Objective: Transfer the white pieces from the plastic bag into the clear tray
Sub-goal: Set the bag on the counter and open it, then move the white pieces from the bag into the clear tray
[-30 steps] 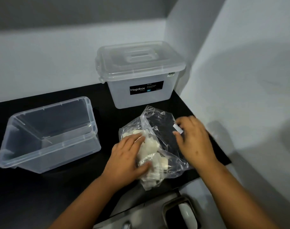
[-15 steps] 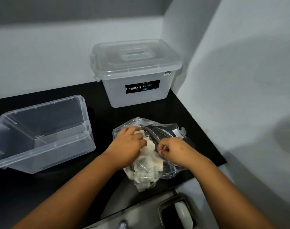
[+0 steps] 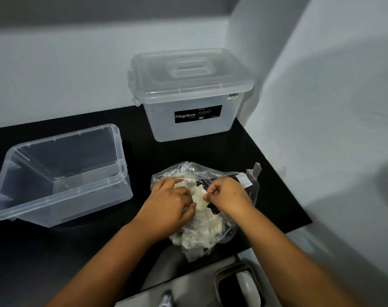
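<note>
Bag: the plastic bag [image 3: 213, 173] lies on the black counter [image 3: 56, 251] at centre right of the frame, crumpled, its long axis running from upper right to lower left.
White pieces: the white pieces [image 3: 197, 238] are heaped inside the bag, bunched toward its lower end near the counter's front edge.
Left hand: the left hand [image 3: 168, 207] sits on the bag's left side, fingers curled and gripping film over the pieces.
Right hand: the right hand [image 3: 228, 196] is clenched, pinching bag film at frame centre, just beside the left hand.
Bag mouth: it cannot be told with certainty where the opening is; the taped flap at upper right suggests that end.
Tray: the clear tray [image 3: 113, 178] stands open and holds nothing, left of centre, well apart from the bag.
Key relation: the tray lies to the left of both grips, so the left hand is the nearer one; the bag's long axis points away from the tray.
Judgement: the bag appears to be in the course of opening; no piece is transferred yet.
Other item: a lidded Megabox container [image 3: 195, 125] stands at upper centre, behind the bag.
</note>
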### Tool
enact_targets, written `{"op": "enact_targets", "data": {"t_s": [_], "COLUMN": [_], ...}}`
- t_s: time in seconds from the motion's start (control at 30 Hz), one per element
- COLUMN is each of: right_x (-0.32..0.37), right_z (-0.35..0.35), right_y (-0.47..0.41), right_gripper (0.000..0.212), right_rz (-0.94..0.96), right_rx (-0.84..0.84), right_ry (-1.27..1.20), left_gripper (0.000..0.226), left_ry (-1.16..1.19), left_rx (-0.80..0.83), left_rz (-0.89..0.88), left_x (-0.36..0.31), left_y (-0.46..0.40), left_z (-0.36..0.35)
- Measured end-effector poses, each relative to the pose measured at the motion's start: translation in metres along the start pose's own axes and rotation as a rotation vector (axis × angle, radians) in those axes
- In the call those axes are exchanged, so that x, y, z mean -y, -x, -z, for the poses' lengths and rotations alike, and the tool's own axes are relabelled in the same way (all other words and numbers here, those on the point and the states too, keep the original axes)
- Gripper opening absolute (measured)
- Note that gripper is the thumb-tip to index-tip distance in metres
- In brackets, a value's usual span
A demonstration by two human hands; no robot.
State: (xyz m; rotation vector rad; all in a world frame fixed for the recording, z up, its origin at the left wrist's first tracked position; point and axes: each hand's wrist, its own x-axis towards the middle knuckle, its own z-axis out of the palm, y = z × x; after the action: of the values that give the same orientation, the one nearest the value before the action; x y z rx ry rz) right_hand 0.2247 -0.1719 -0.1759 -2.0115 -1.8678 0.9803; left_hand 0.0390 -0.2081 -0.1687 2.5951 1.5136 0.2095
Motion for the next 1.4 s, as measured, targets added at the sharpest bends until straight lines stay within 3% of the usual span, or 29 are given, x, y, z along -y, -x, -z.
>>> {"op": "enact_targets", "data": {"t_s": [0.17, 0.4, 0.6, 0.83, 1.07, 1.2, 1.4], "right_x": [-0.004, -0.010, -0.017, -0.017, -0.006, 0.008, 0.047], "right_z": [0.009, 0.034, 0.032, 0.032, 0.041, 0.055, 0.082], "right_y": [0.012, 0.030, 0.033, 0.034, 0.037, 0.040, 0.041], "right_gripper": [0.013, 0.008, 0.008, 0.006, 0.003, 0.002, 0.003], "right_rz": [0.057, 0.124, 0.171, 0.230, 0.283, 0.347, 0.454], "right_rx": [-0.094, -0.193, -0.209, -0.190, -0.176, -0.193, -0.206], "right_ry": [-0.011, 0.107, 0.099, 0.114, 0.134, 0.134, 0.114], "left_gripper": [0.054, 0.023, 0.038, 0.025, 0.015, 0.010, 0.011], "left_ry": [0.070, 0.066, -0.016, -0.056, 0.041, 0.250, 0.541], "left_rx": [0.037, 0.091, 0.210, 0.250, 0.068, -0.165, -0.316], "left_rz": [0.157, 0.355, 0.370, 0.389, 0.400, 0.425, 0.424], "left_x": [-0.006, -0.024, -0.027, -0.032, -0.032, -0.032, -0.024], "left_y": [-0.007, -0.020, -0.029, -0.036, -0.028, -0.018, -0.007], "left_z": [-0.004, -0.001, -0.009, -0.009, 0.005, 0.021, 0.071]}}
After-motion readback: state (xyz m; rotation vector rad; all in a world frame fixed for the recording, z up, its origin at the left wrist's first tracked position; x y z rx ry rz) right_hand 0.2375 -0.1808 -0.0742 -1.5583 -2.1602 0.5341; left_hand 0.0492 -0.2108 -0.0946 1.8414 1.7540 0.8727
